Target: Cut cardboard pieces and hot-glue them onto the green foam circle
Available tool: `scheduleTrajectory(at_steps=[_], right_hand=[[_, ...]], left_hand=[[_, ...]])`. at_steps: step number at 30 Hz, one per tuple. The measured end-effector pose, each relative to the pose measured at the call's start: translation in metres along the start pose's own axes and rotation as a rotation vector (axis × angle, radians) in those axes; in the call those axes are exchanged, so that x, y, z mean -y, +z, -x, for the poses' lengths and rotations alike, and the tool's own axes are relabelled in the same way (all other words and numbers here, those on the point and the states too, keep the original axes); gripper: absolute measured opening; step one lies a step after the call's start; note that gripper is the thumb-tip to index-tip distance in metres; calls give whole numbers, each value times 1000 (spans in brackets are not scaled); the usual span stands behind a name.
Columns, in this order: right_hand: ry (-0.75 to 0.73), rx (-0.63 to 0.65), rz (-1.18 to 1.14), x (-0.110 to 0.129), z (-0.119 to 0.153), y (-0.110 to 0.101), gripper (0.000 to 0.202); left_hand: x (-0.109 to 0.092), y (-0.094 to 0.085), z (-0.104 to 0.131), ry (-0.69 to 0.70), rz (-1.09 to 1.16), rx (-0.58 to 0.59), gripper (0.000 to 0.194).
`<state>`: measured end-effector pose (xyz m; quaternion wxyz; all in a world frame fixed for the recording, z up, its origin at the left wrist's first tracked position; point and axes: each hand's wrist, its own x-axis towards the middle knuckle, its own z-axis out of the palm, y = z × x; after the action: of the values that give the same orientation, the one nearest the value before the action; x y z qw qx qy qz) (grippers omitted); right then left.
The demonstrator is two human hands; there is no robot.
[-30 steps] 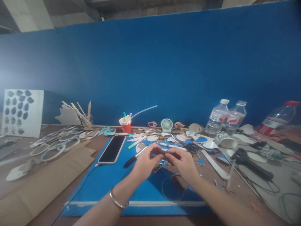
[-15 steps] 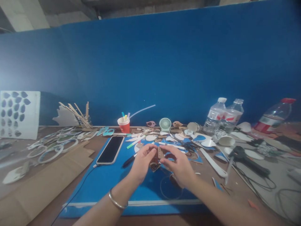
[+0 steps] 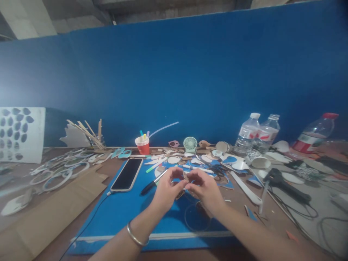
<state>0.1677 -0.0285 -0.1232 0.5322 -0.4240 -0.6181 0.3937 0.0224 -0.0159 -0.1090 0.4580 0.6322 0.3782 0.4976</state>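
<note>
At far left, wooden sticks (image 3: 84, 129) lean in a jar, probably kept upright for easy picking. Nearer, a phone (image 3: 127, 174) lies face up on the left of the blue board (image 3: 108, 214) — a cable at its near end, perhaps for charging. The left hand (image 3: 165, 190) pinches the left side of a small brown piece (image 3: 185, 176), mostly hidden, above the board. The right hand (image 3: 205, 186) grips its right side with thumb and fingers, seemingly to steady it. Right, a black glue gun (image 3: 288, 189) rests, apparently within reach.
</note>
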Motion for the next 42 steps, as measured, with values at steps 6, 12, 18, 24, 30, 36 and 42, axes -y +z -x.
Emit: scheduleTrajectory(at_steps=[6, 12, 18, 24, 30, 36, 42], right_hand=[[-172, -78, 228, 10, 0, -2, 12], [-152, -45, 265, 14, 0, -1, 11], [225, -22, -39, 10, -6, 0, 7], [302, -2, -175, 5, -9, 1, 16], [301, -3, -202, 4, -9, 0, 24], [195, -34, -19, 5, -7, -1, 14], [106, -152, 255, 4, -5, -2, 15]], left_hand=[[2, -3, 1, 93, -163, -96, 30], [2, -4, 3, 252, -364, -88, 33], [4, -5, 3, 330, -446, -74, 36], [1, -4, 4, 356, -468, -10, 37], [4, -4, 5, 380, -470, -11, 39], [7, -6, 4, 451, -554, 78, 37], [0, -4, 9, 410, -528, -57, 18]])
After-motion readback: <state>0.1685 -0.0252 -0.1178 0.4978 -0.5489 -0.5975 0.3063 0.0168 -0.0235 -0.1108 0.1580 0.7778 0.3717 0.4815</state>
